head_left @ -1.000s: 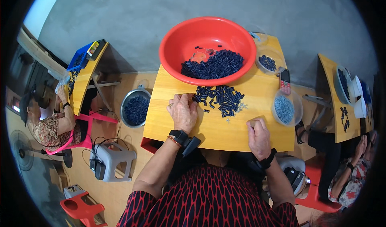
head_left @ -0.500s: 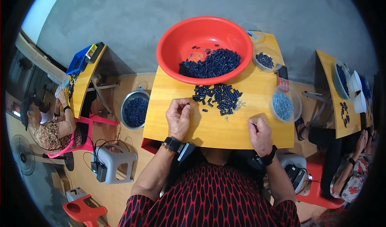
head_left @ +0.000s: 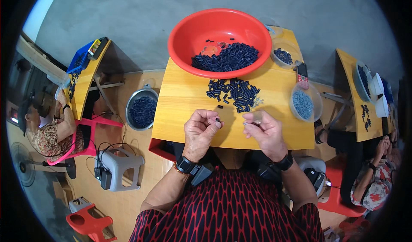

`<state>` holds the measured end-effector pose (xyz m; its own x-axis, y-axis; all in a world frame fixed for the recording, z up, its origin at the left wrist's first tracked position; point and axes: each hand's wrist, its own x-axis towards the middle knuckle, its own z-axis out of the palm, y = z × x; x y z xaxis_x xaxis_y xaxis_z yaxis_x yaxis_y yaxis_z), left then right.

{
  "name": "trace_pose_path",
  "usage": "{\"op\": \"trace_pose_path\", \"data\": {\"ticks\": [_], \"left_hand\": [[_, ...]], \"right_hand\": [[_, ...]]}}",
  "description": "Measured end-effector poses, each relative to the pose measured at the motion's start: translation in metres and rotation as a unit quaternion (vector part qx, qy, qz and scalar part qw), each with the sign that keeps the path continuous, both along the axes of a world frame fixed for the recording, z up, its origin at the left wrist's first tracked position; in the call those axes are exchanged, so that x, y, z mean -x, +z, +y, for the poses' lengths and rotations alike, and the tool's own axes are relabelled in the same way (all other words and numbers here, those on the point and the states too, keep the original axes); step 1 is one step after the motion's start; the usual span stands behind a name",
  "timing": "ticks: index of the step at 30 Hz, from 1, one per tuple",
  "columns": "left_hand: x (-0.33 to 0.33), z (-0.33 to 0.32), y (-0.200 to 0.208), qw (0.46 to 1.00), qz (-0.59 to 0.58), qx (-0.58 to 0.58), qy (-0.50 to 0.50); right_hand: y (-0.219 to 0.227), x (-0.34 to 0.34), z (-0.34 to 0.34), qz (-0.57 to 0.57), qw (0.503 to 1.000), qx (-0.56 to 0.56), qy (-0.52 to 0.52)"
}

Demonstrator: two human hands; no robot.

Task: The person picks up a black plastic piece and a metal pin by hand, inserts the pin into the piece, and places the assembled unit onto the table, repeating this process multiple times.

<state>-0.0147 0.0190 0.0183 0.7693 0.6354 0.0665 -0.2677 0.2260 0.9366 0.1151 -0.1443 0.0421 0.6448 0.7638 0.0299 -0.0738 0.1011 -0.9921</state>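
My left hand (head_left: 198,132) pinches a small dark cylinder (head_left: 218,120) between thumb and forefinger, above the near part of the yellow table. Facing it across a short gap is my right hand (head_left: 268,132), its thumb and forefinger closed on a tiny pale piece (head_left: 245,123), too small to make out in detail. Just beyond both hands lies a loose pile of dark cylinders (head_left: 240,92), with one lone cylinder (head_left: 220,107) at its near left. Some tiny pale pieces (head_left: 259,101) lie at the pile's right edge.
A large red basin (head_left: 176,53) with many dark cylinders stands behind the pile. At right are a clear bowl (head_left: 316,109) of grey-blue pieces, a phone (head_left: 302,75) and another clear bowl (head_left: 277,61). A metal bowl (head_left: 130,113) stands left, below table height. People work at both side tables.
Both hands have come toward each other in front of the pile. The dark cylinder and the pale piece now show at the fingertips. The view has tilted slightly.
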Motion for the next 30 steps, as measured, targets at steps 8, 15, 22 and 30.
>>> {"op": "trace_pose_path", "data": {"ticks": [8,15,22,30], "left_hand": [[0.007,-0.006,-0.008,0.997,0.069,0.018,-0.022],[0.010,-0.011,-0.014,0.997,0.040,0.065,-0.013],[0.014,-0.014,-0.007,0.996,0.061,0.047,-0.055],[0.012,-0.011,-0.002,0.995,0.038,0.046,-0.085]], "right_hand": [[-0.001,0.004,0.016,-0.018,0.998,-0.028,0.062],[-0.011,0.006,0.019,0.056,0.995,-0.042,0.069],[-0.016,0.013,0.029,0.055,0.996,-0.021,0.065],[-0.016,0.014,0.029,0.066,0.993,-0.025,0.094]]}}
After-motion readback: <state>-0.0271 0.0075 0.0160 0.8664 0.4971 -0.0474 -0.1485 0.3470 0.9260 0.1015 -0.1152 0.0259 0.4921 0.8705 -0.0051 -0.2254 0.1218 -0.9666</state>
